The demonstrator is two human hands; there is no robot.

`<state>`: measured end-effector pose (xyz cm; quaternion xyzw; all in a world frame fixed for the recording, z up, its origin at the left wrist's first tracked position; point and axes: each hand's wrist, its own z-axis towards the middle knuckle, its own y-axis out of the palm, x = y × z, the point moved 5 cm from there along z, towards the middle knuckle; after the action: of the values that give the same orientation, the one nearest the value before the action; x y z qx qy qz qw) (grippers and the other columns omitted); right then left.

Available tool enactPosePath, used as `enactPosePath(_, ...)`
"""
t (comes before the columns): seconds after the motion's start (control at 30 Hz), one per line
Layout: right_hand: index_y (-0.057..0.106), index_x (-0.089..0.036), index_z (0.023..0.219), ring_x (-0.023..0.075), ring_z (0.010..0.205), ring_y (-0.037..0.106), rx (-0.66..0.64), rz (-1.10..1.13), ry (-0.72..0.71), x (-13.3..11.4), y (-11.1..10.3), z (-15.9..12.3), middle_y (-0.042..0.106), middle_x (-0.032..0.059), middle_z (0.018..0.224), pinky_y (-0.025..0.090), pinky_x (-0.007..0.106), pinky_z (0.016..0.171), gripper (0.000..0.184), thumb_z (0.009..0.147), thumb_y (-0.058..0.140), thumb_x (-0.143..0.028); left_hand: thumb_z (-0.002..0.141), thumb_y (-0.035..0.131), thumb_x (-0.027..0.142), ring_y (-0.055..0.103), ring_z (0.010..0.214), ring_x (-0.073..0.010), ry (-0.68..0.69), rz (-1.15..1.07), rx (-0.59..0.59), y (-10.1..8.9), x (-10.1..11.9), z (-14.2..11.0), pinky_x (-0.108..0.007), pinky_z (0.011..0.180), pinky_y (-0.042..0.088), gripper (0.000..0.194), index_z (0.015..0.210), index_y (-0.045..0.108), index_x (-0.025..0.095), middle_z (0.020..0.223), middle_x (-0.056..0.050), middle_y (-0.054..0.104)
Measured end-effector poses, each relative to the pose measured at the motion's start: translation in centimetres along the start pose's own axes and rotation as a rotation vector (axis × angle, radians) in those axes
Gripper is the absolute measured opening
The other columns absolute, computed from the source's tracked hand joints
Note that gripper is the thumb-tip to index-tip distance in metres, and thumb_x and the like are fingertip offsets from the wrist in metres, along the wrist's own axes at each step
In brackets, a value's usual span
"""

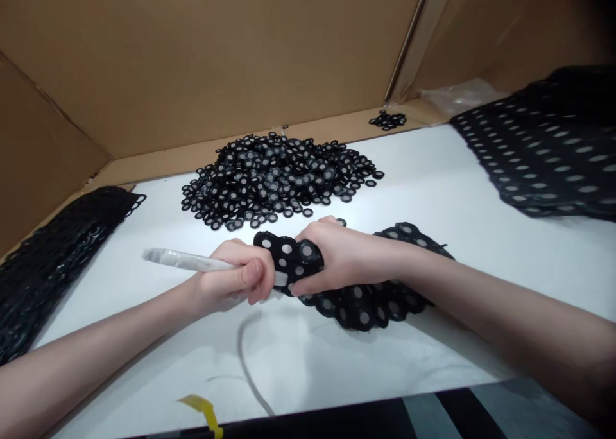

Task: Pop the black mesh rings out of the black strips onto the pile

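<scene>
My left hand (pixel 231 277) is closed in a fist around a pale grey rod (pixel 176 259) that sticks out to the left. My right hand (pixel 332 256) is wrapped round a bunched black rubber sheet (pixel 370 301) studded with round grey-centred discs. The rod's near end meets the bunched sheet between the two hands. The rest of the sheet trails to the right under my right forearm on the white tabletop (pixel 433 182).
A heap of loose black rings (pixel 274 179) lies behind the hands. A stack of emptied black sheets (pixel 52 259) sits at the left, a stack of disc-filled sheets (pixel 548 150) at the right. Cardboard walls (pixel 216 54) enclose the back and sides. A few rings (pixel 387 120) lie in the far corner.
</scene>
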<state>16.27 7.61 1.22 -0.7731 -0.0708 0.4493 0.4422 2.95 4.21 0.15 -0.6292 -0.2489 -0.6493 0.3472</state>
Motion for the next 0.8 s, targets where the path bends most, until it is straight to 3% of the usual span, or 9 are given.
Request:
enactPosePath(0.2,0.039,-0.017,0.056,0.008,0.054,0.034,-0.023,-0.001,-0.063,-0.2,0.3,0.0,0.037,-0.0089,0.05,0.026,0.028,0.073,0.036,0.068,0.068,-0.037,0.086,0.051,0.044,0.033,0.039,-0.0087,-0.108,-0.017,-0.071,0.1,0.3,0.4,-0.026,0.042,0.021,0.048,0.05,0.052,0.012,0.041,0.0,0.039)
enactPosePath(0.47,0.039,-0.017,0.055,0.0093,0.056,0.037,-0.015,-0.029,-0.035,-0.3,0.3,-0.1,0.037,-0.0083,0.049,0.027,0.028,0.072,0.038,0.067,0.069,-0.037,0.085,0.051,0.049,0.034,0.04,-0.0109,-0.197,-0.021,-0.182,-0.5,-0.6,1.0,-0.028,0.042,0.019,0.049,0.051,0.053,0.013,0.04,-0.001,0.039)
enactPosePath(0.8,0.038,-0.018,0.054,0.0101,0.057,0.039,0.002,-0.02,-0.034,-0.4,0.2,-0.1,0.036,-0.0079,0.048,0.027,0.027,0.07,0.038,0.066,0.069,-0.036,0.084,0.052,0.049,0.033,0.039,-0.0109,-0.189,-0.074,-0.203,-0.8,-0.9,1.1,-0.029,0.043,0.02,0.049,0.05,0.051,0.014,0.039,-0.002,0.041)
